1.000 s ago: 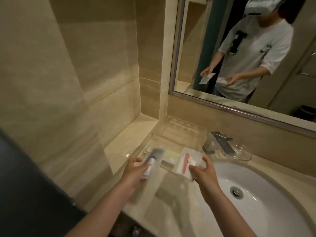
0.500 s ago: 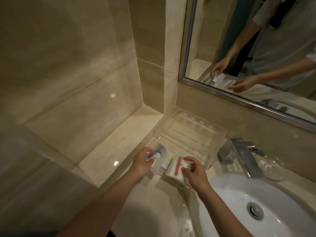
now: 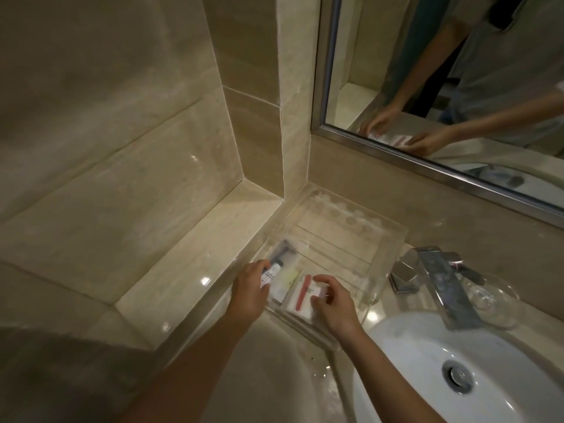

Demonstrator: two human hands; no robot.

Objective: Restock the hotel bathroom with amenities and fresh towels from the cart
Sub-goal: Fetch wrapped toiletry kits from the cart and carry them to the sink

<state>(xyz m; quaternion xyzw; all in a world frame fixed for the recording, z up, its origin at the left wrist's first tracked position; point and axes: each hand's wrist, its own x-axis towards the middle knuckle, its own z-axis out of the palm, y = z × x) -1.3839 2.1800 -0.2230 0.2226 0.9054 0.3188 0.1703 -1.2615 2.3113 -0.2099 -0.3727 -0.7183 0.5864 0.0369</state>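
Print on left packet (image 3: 282, 258) and nail-file packet (image 3: 302, 293) illegibly small; washbasin (image 3: 409, 380) cropped at right edge.

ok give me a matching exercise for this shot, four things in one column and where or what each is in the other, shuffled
1 left hand
2 right hand
3 faucet
4 sink

a white, with a drain
b pinches the pink-strip packet
c metal, right of the clear tray
d grips the dark-item packet

Pairs: 1-d, 2-b, 3-c, 4-a
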